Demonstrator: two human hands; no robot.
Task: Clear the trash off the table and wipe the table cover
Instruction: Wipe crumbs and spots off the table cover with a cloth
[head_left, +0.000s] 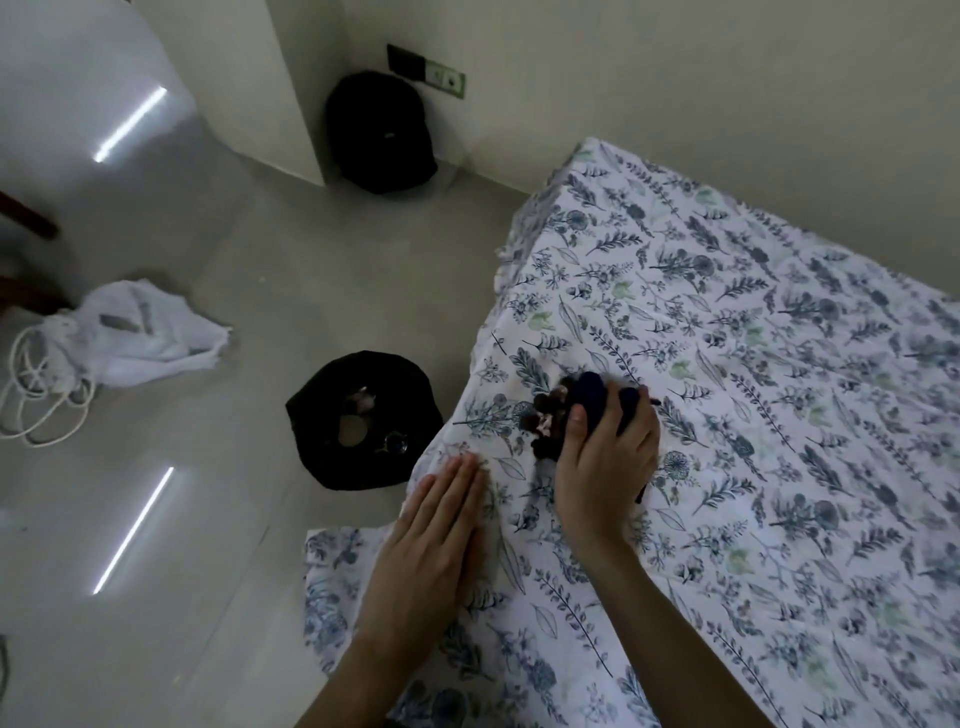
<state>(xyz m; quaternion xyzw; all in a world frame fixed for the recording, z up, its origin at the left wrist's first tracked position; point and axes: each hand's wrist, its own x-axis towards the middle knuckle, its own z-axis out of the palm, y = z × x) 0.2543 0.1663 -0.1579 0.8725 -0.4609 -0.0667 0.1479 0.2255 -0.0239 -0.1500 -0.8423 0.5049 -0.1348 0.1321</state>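
A white table cover with a blue floral print (753, 364) drapes the table on the right. My right hand (605, 467) is shut on a dark blue cloth (592, 400) near the table's left edge. Against the cloth's left side lies a small dark pile of trash (545, 421). My left hand (436, 535) rests flat on the cover at the table's edge, fingers together, holding nothing. On the floor just left of the table stands an open black trash bag (322, 415) with some scraps inside.
A second black bag (379, 135) sits by the wall corner under a socket. A crumpled white bag (150, 332) and coiled white cable (41, 395) lie on the pale tiled floor at left. A dark chair leg (26, 218) shows at the far left.
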